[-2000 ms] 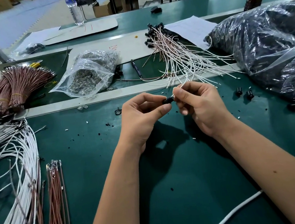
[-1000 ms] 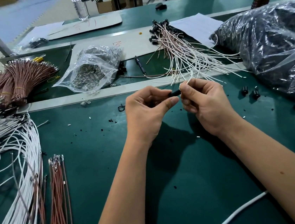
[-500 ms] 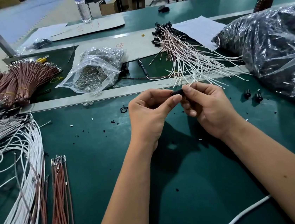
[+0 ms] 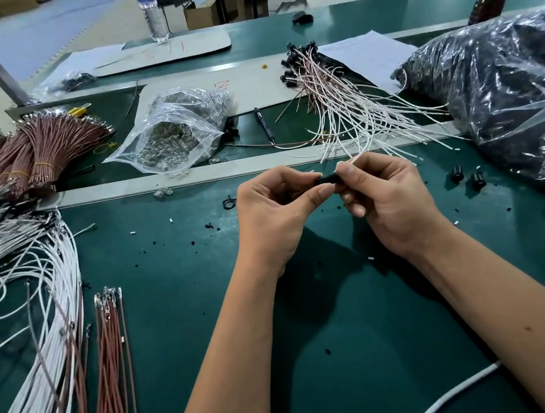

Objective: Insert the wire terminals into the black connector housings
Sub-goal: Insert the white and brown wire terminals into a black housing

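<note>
Hands (image 4: 332,206) pinch black housing (image 4: 328,178) — no legible writing.

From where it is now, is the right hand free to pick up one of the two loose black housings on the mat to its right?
Probably not yet: the right hand is pinching the black connector housing with the left hand. The two loose housings lie uncovered.

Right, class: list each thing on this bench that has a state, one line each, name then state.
left hand: pinching the black connector housing
right hand: pinching the black connector housing and a white wire
black connector housing: held between both hands, above the mat
white wire: running out of the right grip
clear bag: lying open
water bottle: upright
two loose housings: lying unwired on the mat
</note>
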